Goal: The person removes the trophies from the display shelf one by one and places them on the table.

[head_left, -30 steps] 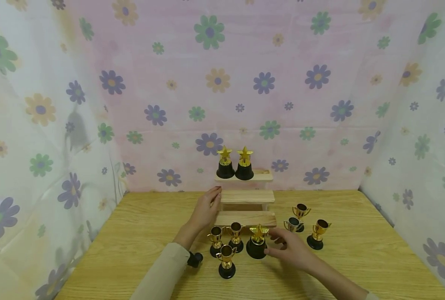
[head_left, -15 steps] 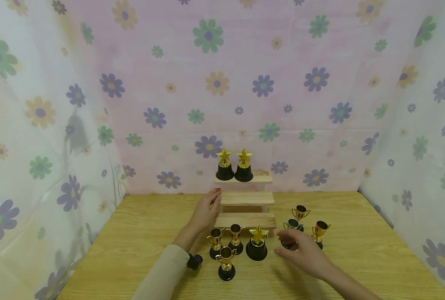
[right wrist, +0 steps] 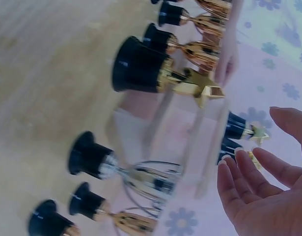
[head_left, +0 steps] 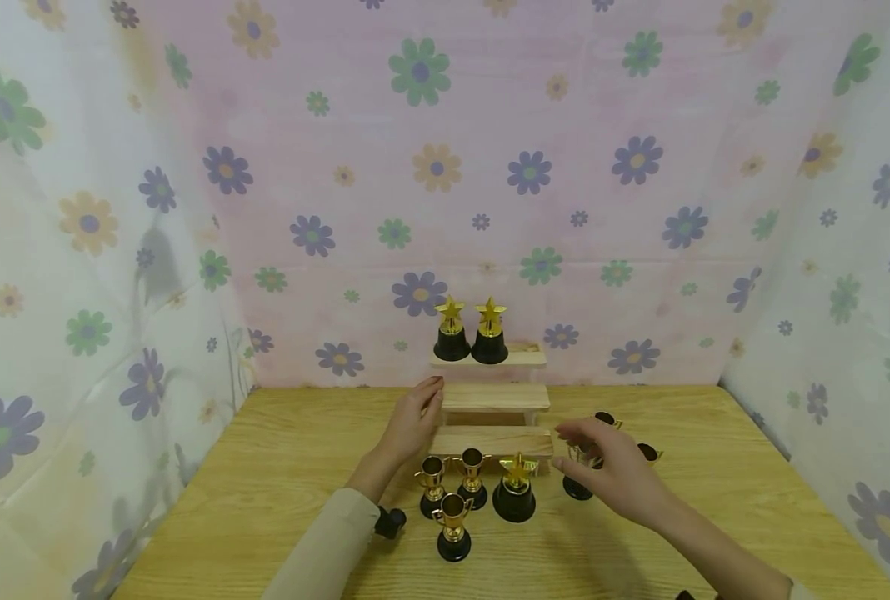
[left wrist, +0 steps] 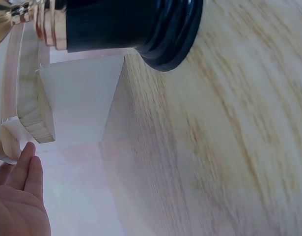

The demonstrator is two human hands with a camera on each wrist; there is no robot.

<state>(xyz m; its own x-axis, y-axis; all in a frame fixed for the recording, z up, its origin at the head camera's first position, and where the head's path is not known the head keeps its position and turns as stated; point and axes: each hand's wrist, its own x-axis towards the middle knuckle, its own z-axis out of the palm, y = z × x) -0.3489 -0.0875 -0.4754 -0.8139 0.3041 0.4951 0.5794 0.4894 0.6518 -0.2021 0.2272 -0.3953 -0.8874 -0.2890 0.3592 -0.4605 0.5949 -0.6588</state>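
A three-step wooden stand (head_left: 490, 440) is at the middle of the table; two gold star trophies (head_left: 490, 333) with black bases stand on its top step. My left hand (head_left: 411, 421) rests against the stand's left end, fingers nearly straight at a step's edge in the left wrist view. Over a silver cup trophy (right wrist: 141, 174) hovers my right hand (head_left: 619, 468), thumb apart from loosely bent fingers and nothing between them. It hides most of that cup in the head view; the black base (head_left: 578, 488) shows below. Another star trophy (head_left: 515, 498) stands before the stand.
Several small gold cup trophies stand on the wooden table (head_left: 280, 483), among them a front one (head_left: 454, 533) near my left forearm. Two more gold cups, one at the right (head_left: 647, 452), are partly behind my right hand. Flowered cloth (head_left: 437, 108) encloses the back and sides.
My right hand has left the front star trophy, with its fingers off the base, and moved right and up over the silver cup. My left hand stays against the stand.
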